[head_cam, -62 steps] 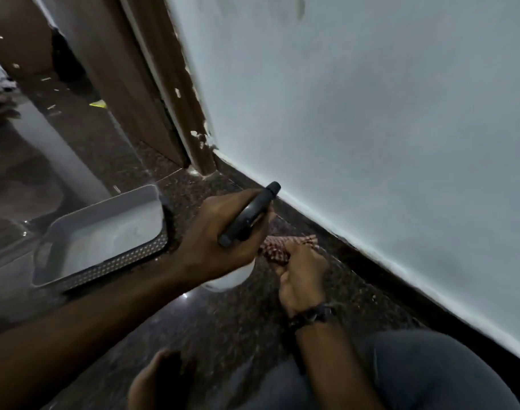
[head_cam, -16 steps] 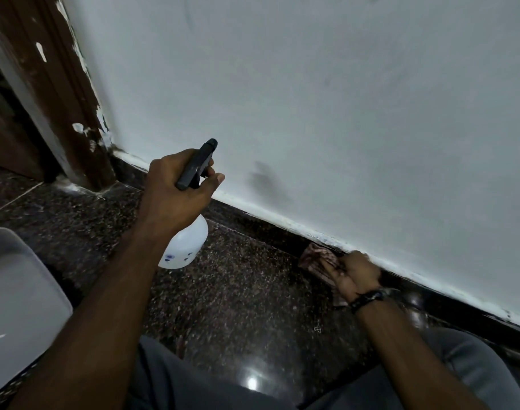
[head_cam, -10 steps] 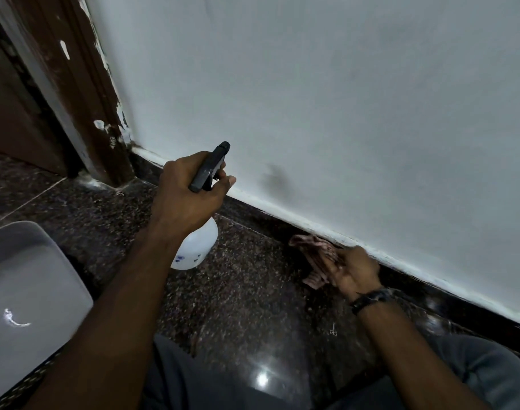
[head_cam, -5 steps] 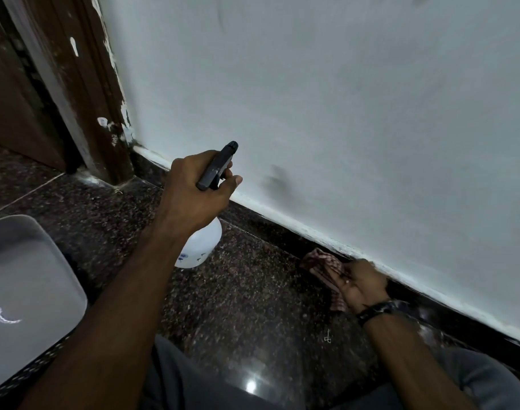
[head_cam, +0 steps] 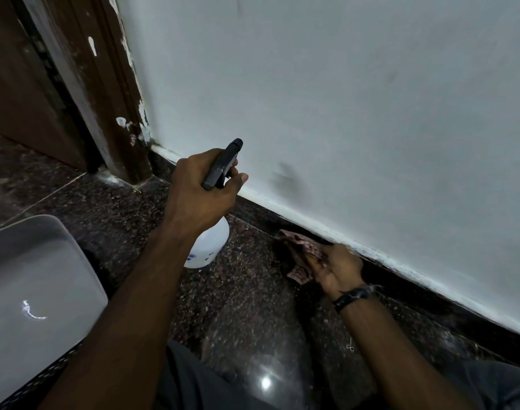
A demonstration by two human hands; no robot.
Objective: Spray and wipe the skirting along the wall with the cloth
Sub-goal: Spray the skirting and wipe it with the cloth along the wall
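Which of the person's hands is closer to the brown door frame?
The left hand, gripping the spray bottle, is nearer, just right of the door frame. The right hand presses the cloth against the skirting, farther along the wall.

single head-worn view, looking forward and down, close over floor (head_cam: 247, 306) and wall (head_cam: 341, 99)

A grey tray (head_cam: 40, 279) sits on the floor (head_cam: 247, 306) by my left side, its rim patterned with small holes. The floor is dark speckled stone, glossy, with a light glare near my knees. A brown door frame (head_cam: 105, 93), chipped and flecked with white paint, stands at the wall's (head_cam: 356, 99) left end.
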